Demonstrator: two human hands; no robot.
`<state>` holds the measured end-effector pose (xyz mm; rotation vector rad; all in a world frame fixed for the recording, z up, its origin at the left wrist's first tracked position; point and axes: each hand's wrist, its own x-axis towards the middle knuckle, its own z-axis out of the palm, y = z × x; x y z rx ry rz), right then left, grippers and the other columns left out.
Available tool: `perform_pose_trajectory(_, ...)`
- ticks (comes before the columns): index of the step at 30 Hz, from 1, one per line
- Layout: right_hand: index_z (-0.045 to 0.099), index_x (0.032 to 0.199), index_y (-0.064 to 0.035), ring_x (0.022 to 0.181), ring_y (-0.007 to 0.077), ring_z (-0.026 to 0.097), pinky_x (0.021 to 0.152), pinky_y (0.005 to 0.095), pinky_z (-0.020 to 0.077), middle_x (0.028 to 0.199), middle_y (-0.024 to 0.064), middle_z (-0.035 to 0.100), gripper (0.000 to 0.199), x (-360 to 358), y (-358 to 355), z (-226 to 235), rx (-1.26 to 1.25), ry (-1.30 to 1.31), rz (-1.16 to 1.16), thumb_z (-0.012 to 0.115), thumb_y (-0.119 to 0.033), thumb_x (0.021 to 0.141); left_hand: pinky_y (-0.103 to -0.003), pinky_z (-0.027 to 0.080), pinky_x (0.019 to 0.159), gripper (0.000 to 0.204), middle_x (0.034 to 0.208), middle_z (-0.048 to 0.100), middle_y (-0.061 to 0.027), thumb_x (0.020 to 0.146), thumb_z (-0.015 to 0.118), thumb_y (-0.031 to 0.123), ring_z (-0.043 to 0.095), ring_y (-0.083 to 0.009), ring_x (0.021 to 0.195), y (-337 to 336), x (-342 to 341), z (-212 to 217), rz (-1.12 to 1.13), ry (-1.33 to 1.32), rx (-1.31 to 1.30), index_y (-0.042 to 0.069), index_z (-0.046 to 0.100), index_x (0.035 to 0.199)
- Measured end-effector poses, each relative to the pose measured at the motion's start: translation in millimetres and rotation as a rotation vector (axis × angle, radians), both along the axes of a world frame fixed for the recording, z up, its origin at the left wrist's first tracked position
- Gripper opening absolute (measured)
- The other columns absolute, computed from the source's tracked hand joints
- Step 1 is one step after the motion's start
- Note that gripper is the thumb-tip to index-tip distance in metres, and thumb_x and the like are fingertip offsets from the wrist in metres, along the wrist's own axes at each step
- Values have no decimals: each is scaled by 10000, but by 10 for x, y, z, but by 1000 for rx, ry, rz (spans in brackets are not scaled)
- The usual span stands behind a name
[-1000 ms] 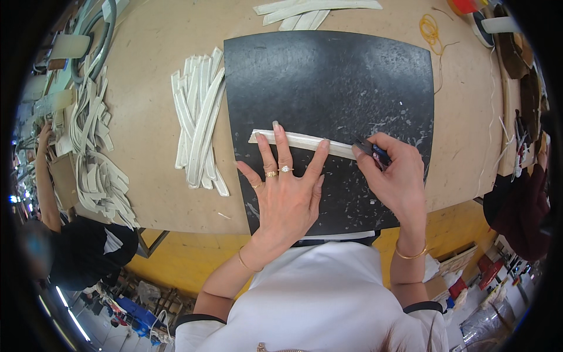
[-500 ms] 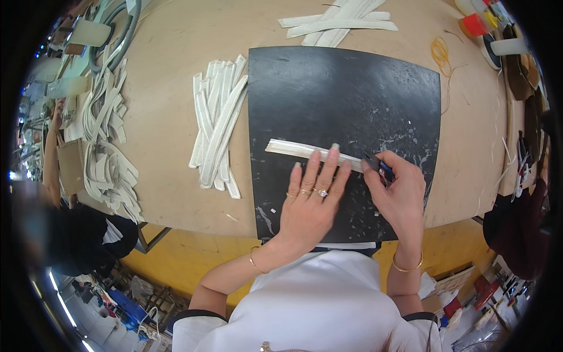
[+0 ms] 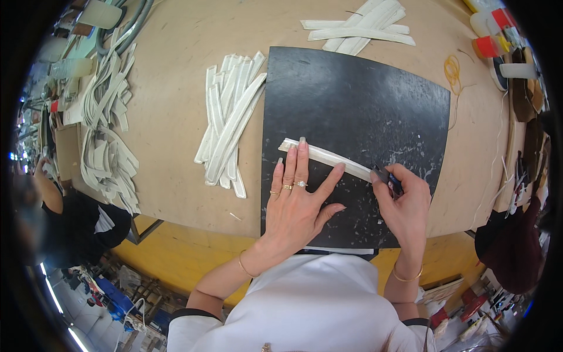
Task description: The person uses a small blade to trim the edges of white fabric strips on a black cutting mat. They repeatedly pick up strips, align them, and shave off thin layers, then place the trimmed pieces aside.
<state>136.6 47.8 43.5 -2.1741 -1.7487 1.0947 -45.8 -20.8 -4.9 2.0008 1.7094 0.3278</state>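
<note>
A long white strip (image 3: 328, 157) lies slanted on a black cutting mat (image 3: 358, 105) on the wooden table. My left hand (image 3: 299, 202) lies flat with spread fingers, pressing the strip down near its left end. At the strip's right end, my right hand (image 3: 404, 202) grips a small dark knife (image 3: 388, 176) whose tip touches the strip.
A pile of white strips (image 3: 229, 126) lies left of the mat, another (image 3: 358, 26) behind it. More strips (image 3: 105, 135) are heaped at the far left, where another person (image 3: 64, 217) sits. Spools and bottles (image 3: 498, 41) stand at the far right. The table's front edge (image 3: 187, 220) is near my body.
The view has shifted, so the mat and hands now sit further right and lower. Both hands stay on the strip, the left pressing, the right with the knife at its right end.
</note>
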Motion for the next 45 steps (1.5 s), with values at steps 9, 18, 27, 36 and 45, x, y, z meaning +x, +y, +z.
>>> perform_pose_trajectory(9,665,807,21,537,0,423,472,184,297,585,-35,537,71,-80,-17,304,154,459,67,725,-18,810,-537,239,1132,618,1600,213,-271,862,692,454,226,-386,1491,9,23,73,45,30,20,319,518,1440)
perform_pose_trajectory(18,674,816,18,513,14,411,462,214,304,554,-30,518,180,107,-102,39,-41,323,-95,712,-138,897,-489,217,1130,613,1580,273,-270,854,704,470,267,-365,1476,1,-13,33,54,5,62,252,544,1403)
perform_pose_trajectory(27,712,889,6,526,41,414,484,239,324,563,-6,525,248,229,-22,-30,-203,344,37,745,-239,892,-559,-11,1185,649,1595,231,-277,889,711,406,154,-429,1505,-102,-242,-124,-18,-7,289,130,514,1443)
perform_pose_trajectory(36,734,931,-6,497,81,466,488,261,360,568,32,559,302,-143,181,37,-238,368,192,744,-304,885,-583,131,1163,663,1604,237,-241,901,643,485,228,-420,1480,-110,-248,-38,147,5,25,231,467,1488)
perform_pose_trajectory(45,698,864,22,524,76,418,485,269,337,562,36,501,301,-709,359,-11,-118,152,324,760,-272,867,-602,51,1169,642,1600,239,-254,850,709,456,184,-429,1493,-121,-237,-88,156,-25,39,187,558,1413)
